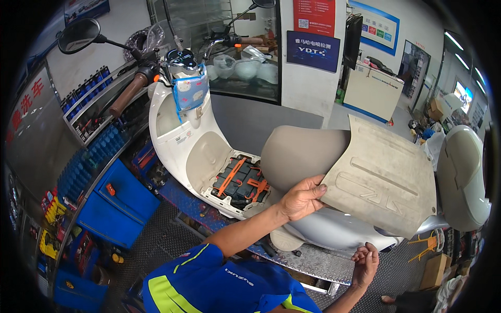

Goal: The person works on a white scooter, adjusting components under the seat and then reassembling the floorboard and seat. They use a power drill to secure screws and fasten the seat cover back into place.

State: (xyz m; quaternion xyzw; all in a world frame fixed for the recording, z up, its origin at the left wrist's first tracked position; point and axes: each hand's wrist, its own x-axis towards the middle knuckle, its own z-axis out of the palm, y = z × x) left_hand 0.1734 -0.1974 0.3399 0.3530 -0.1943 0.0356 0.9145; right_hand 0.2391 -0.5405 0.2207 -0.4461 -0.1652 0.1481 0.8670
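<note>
As the left hand (pixel 300 202) pinches the beige panel (pixel 383 180) at its nine o'clock corner, the right hand (pixel 366 265) hangs half-open, empty, at the panel's six o'clock.

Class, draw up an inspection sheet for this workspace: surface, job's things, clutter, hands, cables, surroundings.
Surface: tread-plate platform under the scooter.
Job's things: scuffed beige panel over part of the seat; batteries exposed in the footwell.
Clutter: small black part on the platform.
Hands: left hand grips the panel's corner; right hand apart from it, fingers curled, contents unclear.
Cables: red bits among the batteries, perhaps wires; too small to tell.
Surroundings: blue cabinet, bottles, box.
</note>
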